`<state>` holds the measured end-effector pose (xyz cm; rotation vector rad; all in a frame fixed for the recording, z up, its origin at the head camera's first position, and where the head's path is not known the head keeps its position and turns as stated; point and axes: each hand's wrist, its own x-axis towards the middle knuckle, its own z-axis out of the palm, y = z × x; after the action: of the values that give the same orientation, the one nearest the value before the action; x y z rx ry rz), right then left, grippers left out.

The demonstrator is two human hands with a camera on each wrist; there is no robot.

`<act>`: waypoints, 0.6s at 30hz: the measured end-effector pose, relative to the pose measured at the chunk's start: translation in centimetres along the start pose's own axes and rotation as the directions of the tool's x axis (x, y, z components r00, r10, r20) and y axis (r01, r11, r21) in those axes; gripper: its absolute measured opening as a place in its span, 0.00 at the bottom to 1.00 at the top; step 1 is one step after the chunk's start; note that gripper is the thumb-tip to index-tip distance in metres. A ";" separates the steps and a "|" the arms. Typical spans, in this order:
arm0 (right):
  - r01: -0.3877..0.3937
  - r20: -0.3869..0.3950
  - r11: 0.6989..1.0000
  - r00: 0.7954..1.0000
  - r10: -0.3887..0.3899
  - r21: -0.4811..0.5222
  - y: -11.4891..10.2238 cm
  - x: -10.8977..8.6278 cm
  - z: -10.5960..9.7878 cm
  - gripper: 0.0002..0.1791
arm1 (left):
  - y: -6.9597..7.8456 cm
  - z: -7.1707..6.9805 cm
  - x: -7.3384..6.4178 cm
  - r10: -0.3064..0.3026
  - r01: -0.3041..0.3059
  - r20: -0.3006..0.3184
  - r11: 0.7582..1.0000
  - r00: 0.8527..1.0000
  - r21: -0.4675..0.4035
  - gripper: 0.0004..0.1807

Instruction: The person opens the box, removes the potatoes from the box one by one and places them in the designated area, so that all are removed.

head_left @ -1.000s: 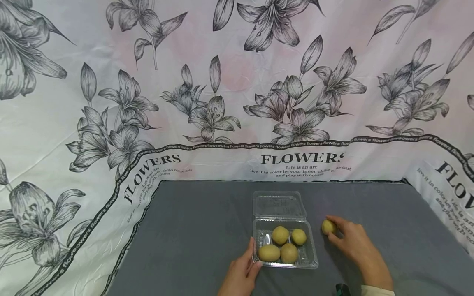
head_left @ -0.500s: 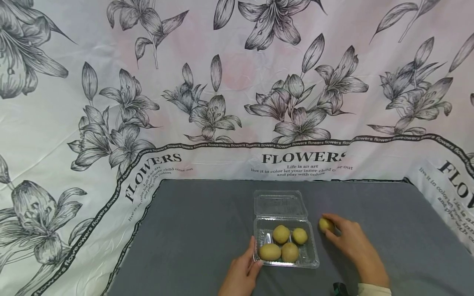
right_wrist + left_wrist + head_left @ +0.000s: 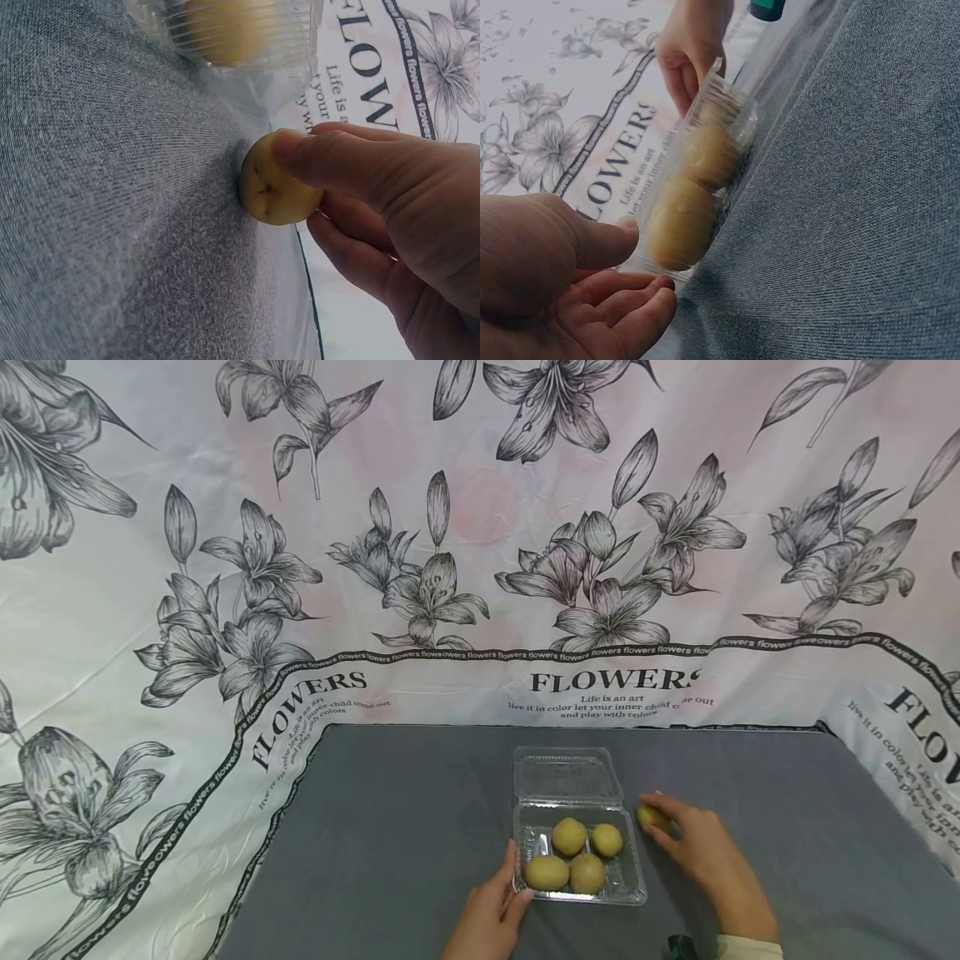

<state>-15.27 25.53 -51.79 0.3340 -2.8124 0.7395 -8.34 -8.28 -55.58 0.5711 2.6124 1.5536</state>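
Note:
A clear plastic clamshell box (image 3: 628,887) stands on the grey cloth, its lid (image 3: 566,777) folded back. Inside lie several small yellow-brown potatoes (image 3: 569,837), also visible through its ribbed wall in both wrist views. My left hand (image 3: 487,906) holds the box's near left corner between thumb and fingers. Just right of the box, my right hand (image 3: 701,847) pinches another potato (image 3: 274,184) between thumb and fingers. In the right wrist view this potato shows dark eyes and sits at the cloth surface, apart from the box.
Grey cloth (image 3: 405,843) covers the table. Behind it hangs a white curtain (image 3: 450,693) printed with black flowers and lettering. A dark object with a green part (image 3: 681,947) shows beside the right sleeve (image 3: 748,947) at the lower edge.
My right hand has moved left with the potato, closer to the box's right side. The left hand and the box stay in place.

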 end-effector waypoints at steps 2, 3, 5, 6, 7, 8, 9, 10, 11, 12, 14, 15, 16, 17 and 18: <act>-0.001 0.004 1.000 1.000 0.001 -0.002 0.0 0.0 0.1 0.26 | 1.2 -0.4 0.0 -0.046 0.047 0.018 0.998 0.999 -0.030 0.39; -0.001 0.006 1.000 1.000 0.001 -0.005 -0.1 0.1 0.1 0.26 | 1.2 -0.5 0.0 -0.033 0.033 0.018 0.999 0.999 -0.014 0.39; -0.001 0.010 1.000 1.000 0.001 -0.004 -0.1 0.0 0.1 0.26 | 1.6 -0.7 0.0 -0.037 0.037 0.020 0.999 0.999 -0.010 0.39; -0.002 0.013 1.000 1.000 0.002 -0.003 -0.1 0.0 0.2 0.26 | 1.8 -0.7 0.0 -0.036 0.036 0.022 0.999 0.999 -0.005 0.38; -0.001 0.010 1.000 1.000 0.001 -0.001 -0.1 0.0 0.2 0.26 | 1.8 -0.7 0.0 -0.038 0.038 0.022 0.999 0.999 -0.005 0.38; 0.000 0.006 1.000 1.000 0.000 0.000 -0.2 0.0 0.2 0.26 | 1.9 -0.7 -0.1 -0.040 0.040 0.023 0.999 0.999 -0.003 0.38; 0.001 0.002 1.000 1.000 -0.001 0.000 -0.2 -0.1 0.3 0.26 | 1.9 -0.7 -0.1 -0.042 0.042 0.024 0.999 0.999 -0.004 0.38; 0.004 -0.003 1.000 1.000 -0.004 0.003 -0.2 -0.1 0.3 0.26 | 2.1 -0.8 -0.1 -0.067 0.067 0.029 0.998 0.997 -0.020 0.38; 0.006 -0.009 1.000 1.000 -0.006 0.001 -0.2 -0.1 0.3 0.25 | 2.1 -0.8 -0.1 -0.075 0.075 0.034 0.997 0.997 -0.024 0.39; 0.009 -0.016 1.000 1.000 -0.009 0.000 -0.2 -0.1 0.4 0.25 | 2.2 -0.8 -0.1 -0.083 0.084 0.040 0.996 0.996 -0.026 0.39; 0.014 -0.026 1.000 1.000 -0.014 0.000 -0.3 -0.2 0.4 0.25 | 2.4 -0.8 -0.2 -0.084 0.085 0.036 0.996 0.996 -0.020 0.39; 0.017 -0.031 1.000 0.999 -0.017 0.000 -0.4 -0.2 0.4 0.25 | 2.5 -0.8 -0.2 -0.084 0.084 0.033 0.996 0.996 -0.023 0.38; 0.021 -0.037 1.000 0.999 -0.021 -0.002 -0.4 -0.2 0.4 0.25 | 2.6 -0.8 -0.2 -0.078 0.078 0.029 0.997 0.997 -0.022 0.38; 0.023 -0.040 1.000 0.999 -0.023 -0.004 -0.4 -0.2 0.4 0.25 | 2.6 -0.8 -0.2 -0.075 0.076 0.027 0.997 0.997 -0.026 0.38; 0.025 -0.044 1.000 0.999 -0.025 -0.002 -0.4 -0.2 0.4 0.25 | 2.6 -0.8 -0.2 -0.070 0.071 0.022 0.997 0.997 -0.029 0.38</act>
<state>-14.98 24.99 -51.99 0.3478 -2.7623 0.7297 -7.59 -7.90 -53.01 0.4848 2.5601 1.5547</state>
